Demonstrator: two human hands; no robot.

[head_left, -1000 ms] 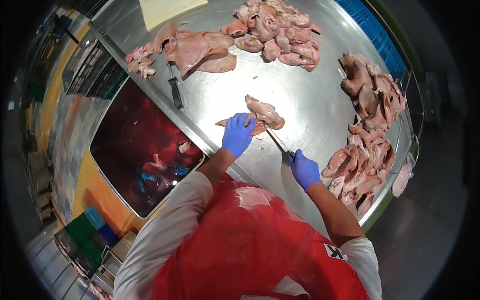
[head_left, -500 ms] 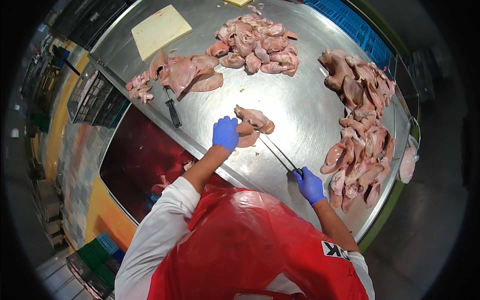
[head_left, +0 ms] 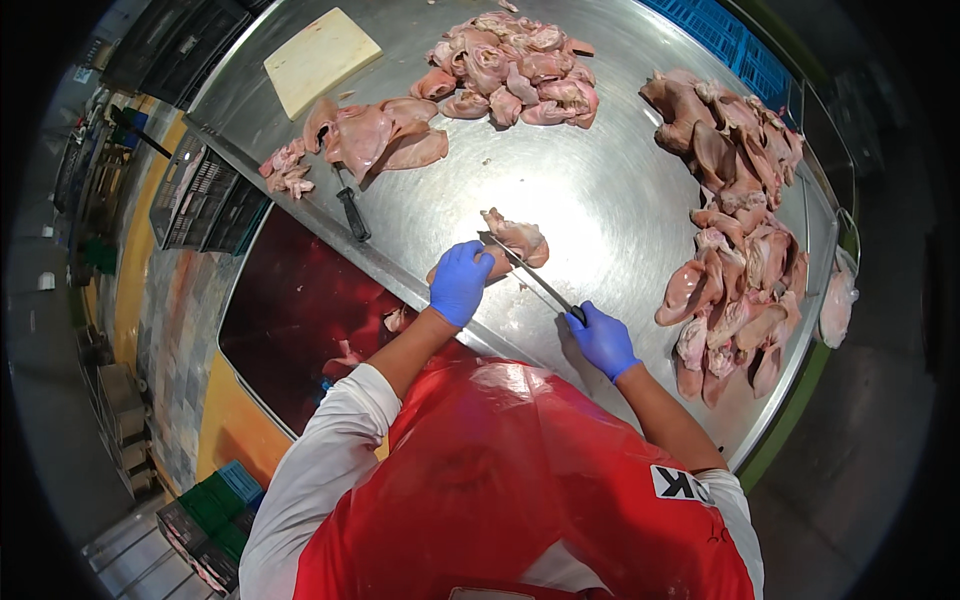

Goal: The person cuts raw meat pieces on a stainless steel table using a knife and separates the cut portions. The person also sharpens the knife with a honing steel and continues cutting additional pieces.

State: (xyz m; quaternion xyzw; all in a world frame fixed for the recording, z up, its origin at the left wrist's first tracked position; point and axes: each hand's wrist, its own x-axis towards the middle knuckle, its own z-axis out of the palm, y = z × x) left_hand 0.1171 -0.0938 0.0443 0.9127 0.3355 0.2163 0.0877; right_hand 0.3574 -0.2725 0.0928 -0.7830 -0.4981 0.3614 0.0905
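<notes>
Gloved in blue, my left hand [head_left: 460,283] grips a pink piece of meat [head_left: 496,268] on the steel table [head_left: 630,210]. A second, paler piece [head_left: 525,243] lies just beyond it. My right hand [head_left: 604,340] is closed round the black handle of a long knife [head_left: 542,282], whose blade reaches diagonally across the meat beside my left fingers. Another black-handled knife [head_left: 352,212] lies farther up and left, its blade partly beneath a group of broad meat pieces [head_left: 375,135].
Meat piles lie at the back [head_left: 515,70] and right [head_left: 740,250]. A cream board [head_left: 320,60] is at back left. A red-filled tub [head_left: 270,330] sits below the table's left edge, near black crates [head_left: 195,195]. Blue crates [head_left: 715,45] stand behind; a pale bagged item [head_left: 836,305] hangs at right.
Since half a second ago, the blade has swung up and left over the meat. My right hand has moved slightly up and left; my left hand stays on the piece.
</notes>
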